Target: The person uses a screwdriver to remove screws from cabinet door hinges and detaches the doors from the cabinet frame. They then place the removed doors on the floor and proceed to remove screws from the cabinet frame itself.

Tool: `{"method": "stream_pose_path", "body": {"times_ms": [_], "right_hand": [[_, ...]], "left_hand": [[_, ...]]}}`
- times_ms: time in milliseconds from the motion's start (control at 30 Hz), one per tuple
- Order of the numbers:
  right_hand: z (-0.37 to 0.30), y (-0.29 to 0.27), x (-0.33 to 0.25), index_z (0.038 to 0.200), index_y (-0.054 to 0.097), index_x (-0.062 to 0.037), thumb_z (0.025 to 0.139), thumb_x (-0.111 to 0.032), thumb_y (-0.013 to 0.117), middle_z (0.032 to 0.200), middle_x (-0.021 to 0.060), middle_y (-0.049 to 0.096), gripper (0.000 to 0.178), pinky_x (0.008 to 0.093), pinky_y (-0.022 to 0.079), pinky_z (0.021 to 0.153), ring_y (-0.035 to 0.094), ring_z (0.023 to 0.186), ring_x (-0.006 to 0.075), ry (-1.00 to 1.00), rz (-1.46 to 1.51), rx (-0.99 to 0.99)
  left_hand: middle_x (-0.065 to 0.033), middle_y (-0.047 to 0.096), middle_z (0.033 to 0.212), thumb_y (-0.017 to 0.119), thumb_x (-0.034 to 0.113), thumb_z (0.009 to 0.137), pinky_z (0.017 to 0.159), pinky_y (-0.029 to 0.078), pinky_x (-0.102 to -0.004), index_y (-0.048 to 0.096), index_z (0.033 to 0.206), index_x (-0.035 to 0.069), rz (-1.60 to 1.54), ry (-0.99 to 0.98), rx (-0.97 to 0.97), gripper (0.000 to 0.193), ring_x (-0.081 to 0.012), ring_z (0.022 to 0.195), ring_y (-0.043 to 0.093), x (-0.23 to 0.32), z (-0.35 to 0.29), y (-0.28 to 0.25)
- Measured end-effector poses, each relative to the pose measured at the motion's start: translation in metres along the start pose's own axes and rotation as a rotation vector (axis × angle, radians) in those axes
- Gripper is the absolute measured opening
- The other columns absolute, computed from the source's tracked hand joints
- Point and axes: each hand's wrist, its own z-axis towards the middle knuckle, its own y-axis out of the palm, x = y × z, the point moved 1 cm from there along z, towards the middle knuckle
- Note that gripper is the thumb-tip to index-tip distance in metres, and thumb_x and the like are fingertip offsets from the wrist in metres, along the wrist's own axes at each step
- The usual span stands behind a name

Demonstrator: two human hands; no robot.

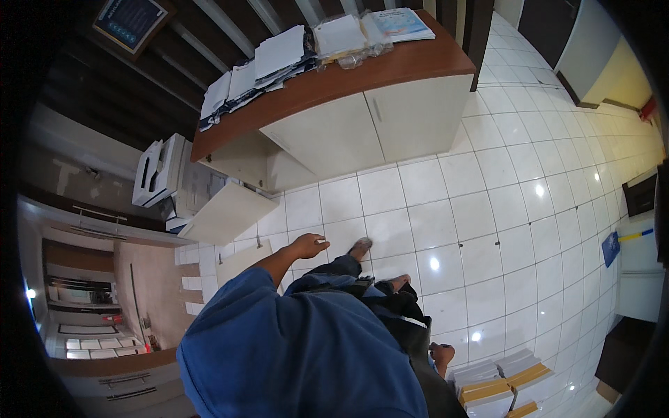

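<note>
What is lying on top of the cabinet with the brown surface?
On the cabinet lie paper stacks, clear plastic and blue-and-white printed matter. What lies beneath the upper sheets is covered.

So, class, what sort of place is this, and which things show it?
Probably an office: papers lie piled on a cabinet, and what looks like a printer stands near its left end.

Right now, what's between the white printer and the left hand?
Across the head view: the open white cabinet door beside the printer, then white floor tiles up to the left hand.
</note>
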Motion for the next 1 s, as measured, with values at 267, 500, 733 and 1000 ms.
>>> {"method": "stream_pose_path", "body": {"times_ms": [267,500,733,1000], "right_hand": [[0.012,0.039,0.011,0.088,0.057,0.012,0.071,0.004,0.064,0.068,0.0165,0.063,0.021,0.0308,0.047,0.035,0.059,0.044,0.0207,0.024,0.115,-0.139],[-0.009,0.123,-0.039,0.093,0.06,0.0103,0.06,0.009,0.059,0.076,0.0154,0.067,0.033,0.0285,0.052,0.059,0.065,0.067,0.0212,-0.307,0.012,-0.175],[-0.142,0.231,-0.164,0.1,0.063,0.0056,0.074,-0.009,0.072,0.067,0.0024,0.056,0.031,0.0262,0.043,0.052,0.05,0.058,0.0103,-0.325,0.221,0.07],[-0.271,0.318,-0.273,0.093,0.058,0.0022,0.095,-0.043,0.054,0.074,0.009,0.061,0.045,0.0299,0.053,0.058,0.061,0.065,0.0167,-0.33,0.734,0.084]], "left_hand": [[-0.02,0.065,0.113,0.058,0.05,0.089,0.094,0.047,-0.0362,0.051,0.132,0.002,-0.1,0.009,0.032,0.065,-0.03,0.105,0.063,-0.038,-0.006,-0.033],[-0.0193,0.065,0.115,0.06,0.053,0.086,0.094,0.046,-0.0349,0.052,0.132,0.003,-0.182,-0.047,0.01,0.068,-0.0299,0.105,0.063,-0.158,-0.014,-0.07],[-0.0179,0.065,0.114,0.063,0.055,0.084,0.094,0.046,-0.0346,0.051,0.132,0.002,-0.372,0.019,0.204,0.073,-0.0293,0.106,0.062,-0.25,0.088,-0.174],[-0.0145,0.046,0.138,0.071,0.03,0.084,0.089,0.046,-0.0354,0.025,0.147,0.004,-1.02,0.152,0.435,0.082,-0.0224,0.119,0.049,-0.222,0.212,-0.316]]}}
